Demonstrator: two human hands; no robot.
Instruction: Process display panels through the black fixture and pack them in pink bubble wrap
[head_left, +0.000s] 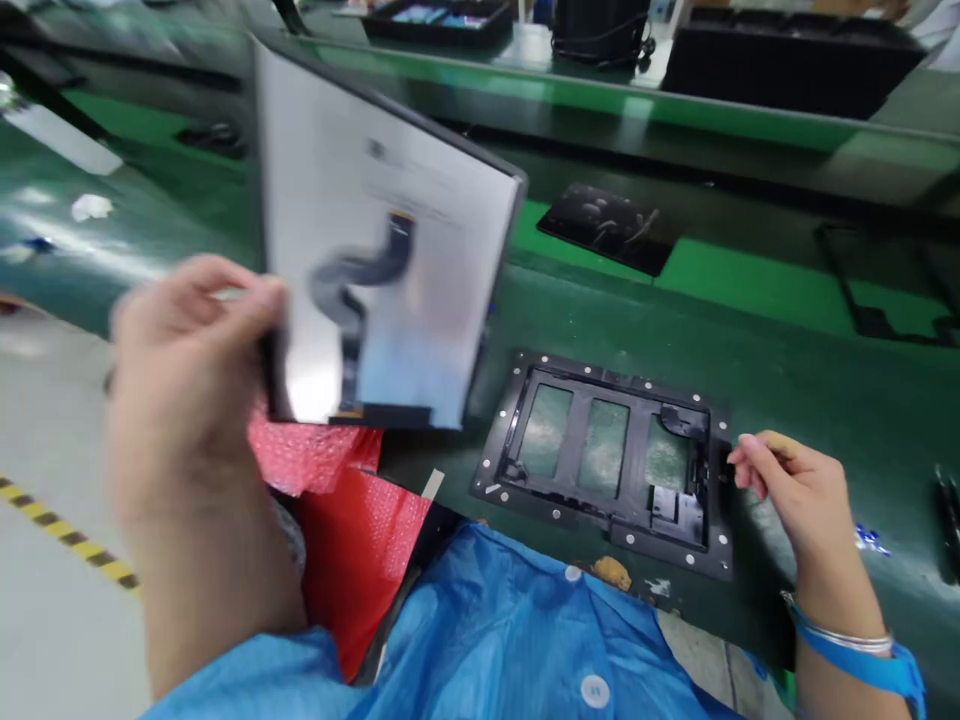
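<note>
My left hand (199,350) pinches the left edge of a flat display panel (450,260), held up and tilted above the bench. The panel's silvery back faces me, with a dark curved ribbon cable on it; it is blurred by motion. Below and right of it, a black frame (577,430) with three windows and small round studs along its border lies on the green bench. My right hand (795,480) is beside the frame's right edge, thumb and fingertips pressed together; whether something small is between them cannot be made out.
Red bubble wrap (360,550) lies at the bench's front edge, left of my blue smock. Behind the black frame is a dark glossy panel (607,227). Another thin black frame (874,320) is at the right. Black trays (787,60) stand at the back.
</note>
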